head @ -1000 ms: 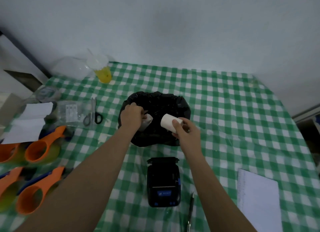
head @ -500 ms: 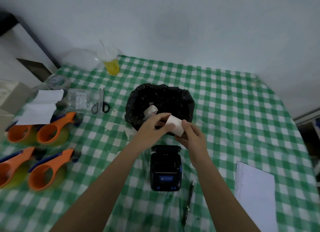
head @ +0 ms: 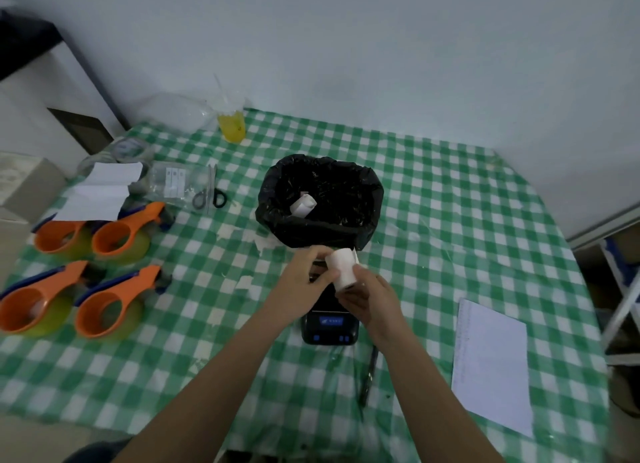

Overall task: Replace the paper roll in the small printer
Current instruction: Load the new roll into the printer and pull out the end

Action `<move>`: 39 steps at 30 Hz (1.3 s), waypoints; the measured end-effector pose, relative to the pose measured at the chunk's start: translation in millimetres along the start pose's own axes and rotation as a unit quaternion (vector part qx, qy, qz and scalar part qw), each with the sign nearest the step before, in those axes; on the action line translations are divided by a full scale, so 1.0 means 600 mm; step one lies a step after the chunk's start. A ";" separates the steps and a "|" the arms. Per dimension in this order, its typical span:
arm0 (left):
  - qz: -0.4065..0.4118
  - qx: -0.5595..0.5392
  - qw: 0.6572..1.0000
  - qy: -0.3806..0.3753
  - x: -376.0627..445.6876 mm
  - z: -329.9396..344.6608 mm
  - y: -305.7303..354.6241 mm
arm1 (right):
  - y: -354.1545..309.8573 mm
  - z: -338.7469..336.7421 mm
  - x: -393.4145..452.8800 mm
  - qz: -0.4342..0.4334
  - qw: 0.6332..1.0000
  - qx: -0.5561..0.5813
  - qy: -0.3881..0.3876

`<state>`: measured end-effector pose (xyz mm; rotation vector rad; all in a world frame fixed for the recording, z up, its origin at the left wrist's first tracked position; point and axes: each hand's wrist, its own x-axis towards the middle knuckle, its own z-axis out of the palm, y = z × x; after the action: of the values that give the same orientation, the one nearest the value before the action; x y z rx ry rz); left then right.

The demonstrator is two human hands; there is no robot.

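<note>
A white paper roll [head: 343, 267] is held between both hands just above the small black printer [head: 329, 326], which lies on the green checked tablecloth and is partly hidden by the hands. My left hand [head: 304, 279] pinches the roll's upper end. Gripping the lower end is my right hand [head: 370, 298]. A used white roll [head: 303, 204] lies inside the bin lined with a black bag [head: 320, 203] behind the printer.
Several orange tape dispensers [head: 104, 300] sit at the left, with scissors [head: 209, 196] and white paper [head: 100, 191] beyond. A notepad [head: 490, 362] lies at the right, a pen [head: 369, 374] below the printer, a yellow drink cup [head: 231, 125] at the back.
My left hand dropped the old roll into the bin and came back to the new roll. Both hands moved the new roll down from over the bin to above the printer.
</note>
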<state>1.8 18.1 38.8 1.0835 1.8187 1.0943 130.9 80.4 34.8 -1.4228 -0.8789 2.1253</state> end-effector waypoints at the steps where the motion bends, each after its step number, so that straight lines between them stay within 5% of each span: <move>1: -0.003 -0.005 1.000 -0.012 -0.008 0.003 -0.003 | 0.004 -0.001 -0.002 0.008 1.000 0.002 -0.005; 7: 0.001 0.009 1.000 -0.029 -0.029 0.006 -0.015 | 0.010 -0.002 -0.024 -0.009 0.995 -0.091 -0.039; 15: -0.023 -0.052 0.993 -0.106 -0.030 -0.034 0.017 | -0.018 -0.034 -0.031 -0.177 0.960 -0.209 -0.064; 21: -0.034 -0.070 0.988 -0.137 -0.025 -0.048 0.029 | -0.037 -0.036 -0.031 -0.153 0.955 -0.182 -0.176; 26: -0.049 -0.057 0.988 -0.133 -0.020 -0.052 0.026 | -0.043 -0.043 -0.025 -0.135 0.960 -0.177 -0.173; 33: -0.037 0.025 0.999 -0.019 -0.012 -0.037 -0.007 | 0.005 -0.049 -0.010 -0.078 0.980 -0.172 -0.062; 39: -0.068 0.106 0.992 -0.011 -0.019 -0.015 -0.064 | 0.075 -0.051 0.024 -0.110 0.934 -0.331 0.085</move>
<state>-12.6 -5.6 8.7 1.0708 1.9935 0.8203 153.5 66.6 -14.8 -1.6766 -1.6942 1.5685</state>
